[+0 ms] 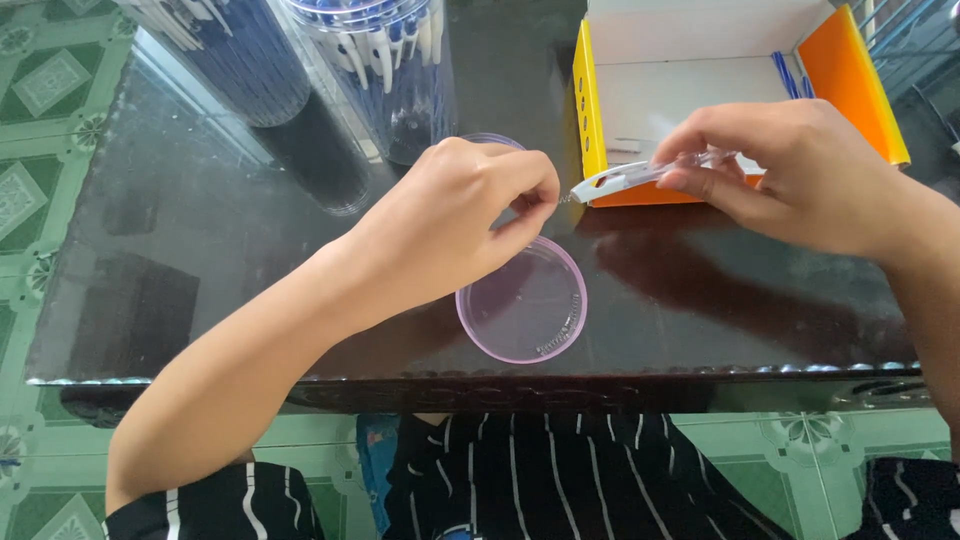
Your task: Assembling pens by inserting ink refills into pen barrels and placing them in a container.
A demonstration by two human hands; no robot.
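Looking down from the head camera, the person's right hand (800,175) has its fingers pinched shut around a clear pen barrel with a white end (640,175), held level just above the dark glass table (200,250). The left hand (470,215) meets the pen's white tip, thumb and forefinger closed tight together as if on something very small; what it grips is too tiny to tell. Right beneath that hand sits a shallow pink plastic dish (525,310) near the table's front edge. Behind the pen is an open cardboard box with yellow and orange sides (700,90), a few blue pens in its corner. Two clear tubs of blue-and-white pens (390,60) stand at the back.
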